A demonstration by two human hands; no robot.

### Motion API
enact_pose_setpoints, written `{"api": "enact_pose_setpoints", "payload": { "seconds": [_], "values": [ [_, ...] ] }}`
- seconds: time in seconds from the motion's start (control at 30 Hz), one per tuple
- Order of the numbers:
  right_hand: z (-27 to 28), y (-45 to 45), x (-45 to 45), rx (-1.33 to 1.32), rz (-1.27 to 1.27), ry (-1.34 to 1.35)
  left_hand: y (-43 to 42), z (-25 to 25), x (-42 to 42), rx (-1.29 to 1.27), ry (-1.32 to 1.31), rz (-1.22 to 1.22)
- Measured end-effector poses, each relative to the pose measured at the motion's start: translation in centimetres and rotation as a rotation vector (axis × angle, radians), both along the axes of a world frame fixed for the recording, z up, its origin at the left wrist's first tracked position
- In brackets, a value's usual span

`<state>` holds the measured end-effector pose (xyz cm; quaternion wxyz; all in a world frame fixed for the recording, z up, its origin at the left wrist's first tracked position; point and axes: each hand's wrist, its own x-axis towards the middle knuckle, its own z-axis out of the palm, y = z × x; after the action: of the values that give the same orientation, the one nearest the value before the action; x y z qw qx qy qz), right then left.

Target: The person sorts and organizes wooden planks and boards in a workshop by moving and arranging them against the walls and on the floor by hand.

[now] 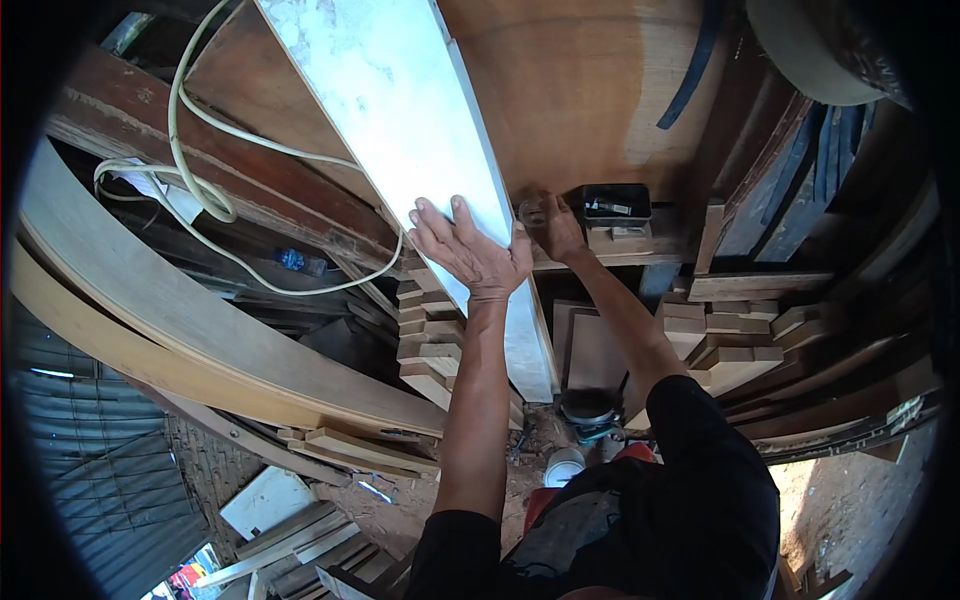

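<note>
A long board with a bright white face (400, 110) slants from the top of the view down to the middle. My left hand (468, 250) lies on that face with its fingers spread. To the right of the board, my right hand (560, 238) has its fingers curled round a small see-through round container (533, 212), which looks like a glass or jar; its exact kind is unclear. Close by on the right stands a black open box (616, 203) with small pale items inside. Behind the hands is a brown wooden panel (570, 90).
A pale cable (300, 291) loops at the left. Stacked wood blocks (430, 345) flank the board, with more blocks (730, 340) at the right. Long curved planks (200, 320) run along the left. On the ground near my body is a white bucket (564, 466).
</note>
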<state>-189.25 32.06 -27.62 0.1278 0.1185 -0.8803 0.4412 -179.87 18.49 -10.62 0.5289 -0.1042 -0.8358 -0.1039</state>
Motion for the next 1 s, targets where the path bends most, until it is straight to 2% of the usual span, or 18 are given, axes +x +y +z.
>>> {"api": "enact_pose_setpoints", "payload": {
  "seconds": [0.07, 0.17, 0.2, 0.4, 0.5, 0.6, 0.7, 0.73, 0.83, 0.87, 1.0],
  "values": [
    [-2.0, -0.4, -1.0, 0.037, -0.008, -0.003, 0.0, 0.2, 0.0, -0.004, 0.003, -0.006],
    [-2.3, -0.3, -0.2, 0.128, -0.016, -0.2, -0.1, 0.2, 0.0, -0.008, -0.009, -0.013],
    [-4.6, -0.3, -1.0, 0.121, -0.002, -0.179, 0.0, 0.2, 0.0, -0.009, -0.007, -0.014],
    [-3.1, 0.3, 0.9, 0.147, -0.034, 0.017, 0.0, 0.3, 0.0, -0.004, -0.013, -0.014],
    [-3.1, 0.4, 1.8, 0.091, -0.074, -0.083, 0.0, 0.3, 0.1, -0.003, -0.012, -0.012],
    [1.5, 1.1, 5.2, 0.098, -0.196, -0.004, 0.1, 0.4, 0.0, -0.001, -0.004, -0.016],
    [9.2, 4.8, 7.2, 0.255, -0.147, 0.136, 0.2, 0.4, 0.1, 0.019, 0.005, -0.024],
    [9.9, 5.5, 6.5, 0.335, -0.26, 0.114, 0.4, 0.5, 0.1, 0.031, 0.012, -0.031],
    [8.9, 7.0, 3.6, 0.341, -0.064, 0.286, 0.5, 0.4, 0.1, 0.028, -0.007, -0.008],
    [8.3, 6.1, 3.4, 0.403, -0.011, 0.142, 0.4, 0.3, 0.1, 0.026, -0.002, -0.014],
    [6.9, 2.5, 3.5, 0.57, 0.038, 0.033, 0.3, 0.3, 0.1, 0.006, -0.001, -0.007]
  ]
}}
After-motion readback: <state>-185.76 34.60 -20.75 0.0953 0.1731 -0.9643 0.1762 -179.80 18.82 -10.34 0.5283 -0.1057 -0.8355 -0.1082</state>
